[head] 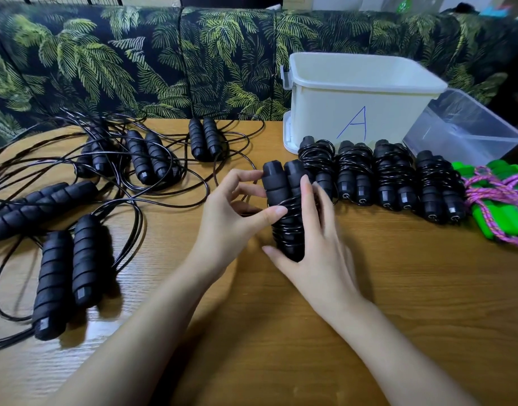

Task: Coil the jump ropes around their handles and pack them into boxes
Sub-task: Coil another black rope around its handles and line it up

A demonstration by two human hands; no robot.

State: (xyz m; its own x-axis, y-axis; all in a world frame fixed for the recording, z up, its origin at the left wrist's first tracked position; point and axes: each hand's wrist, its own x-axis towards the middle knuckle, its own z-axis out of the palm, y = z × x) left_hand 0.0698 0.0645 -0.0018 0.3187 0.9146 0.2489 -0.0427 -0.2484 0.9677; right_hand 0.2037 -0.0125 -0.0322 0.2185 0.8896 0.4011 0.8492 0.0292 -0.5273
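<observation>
Winding was under way on a pair of black ribbed foam handles (pixel 284 186), held side by side just in front of the white plastic box marked with a blue A (pixel 360 92), off its front-left corner. The right hand (pixel 319 238) cupped the pair, fingers laid across the wraps and thumb tucked under the lower end. The left hand (pixel 237 206) gripped it too, thumb pressed on the thin black cord (pixel 290 227) wound round the lower half and fingers curled against the upper part. The handles' upper ends were bare, so this coil looked roughly half done. How much loose cord was left to wind was hidden behind the hands.

Four finished black bundles (pixel 394 177) lay in a row along the box's front on the wooden table (pixel 281 332). A green-handled rope bound in pink-purple cord (pixel 498 200) lay at the row's far end, front-right of the box. A clear plastic tub (pixel 462 127) leaned at the box's right side. No rope showed in either container, though the white box's floor was out of sight, so packing seemed not yet begun.

Well to the left of the box, at least five uncoiled black pairs (pixel 61 282) lay among tangled loose cords. By this count, coiling stood near its midpoint.
</observation>
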